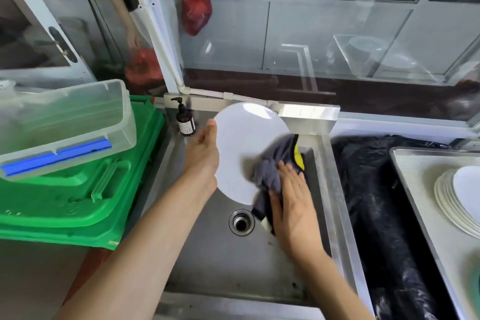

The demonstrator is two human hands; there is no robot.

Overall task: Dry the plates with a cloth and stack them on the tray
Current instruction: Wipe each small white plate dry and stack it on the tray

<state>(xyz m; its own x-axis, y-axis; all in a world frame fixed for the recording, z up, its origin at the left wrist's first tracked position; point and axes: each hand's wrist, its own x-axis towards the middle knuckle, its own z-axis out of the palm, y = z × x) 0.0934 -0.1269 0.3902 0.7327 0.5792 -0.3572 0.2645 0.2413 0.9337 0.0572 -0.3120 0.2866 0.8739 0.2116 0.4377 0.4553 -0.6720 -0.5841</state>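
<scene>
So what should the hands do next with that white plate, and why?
Probably keep wiping a little, sweeping the cloth over the rest of the plate. The right hand presses the cloth on the plate's lower right part only, while the left hand holds the plate tilted over the sink. After that it could go on the stack on the tray.

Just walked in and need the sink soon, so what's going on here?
A person is drying a white plate over the steel sink. The left hand holds the plate up by its edge, while the right hand presses a grey cloth flat against its face. A stack of plates already sits on the tray to the right, so this one has yet to join them.
</scene>
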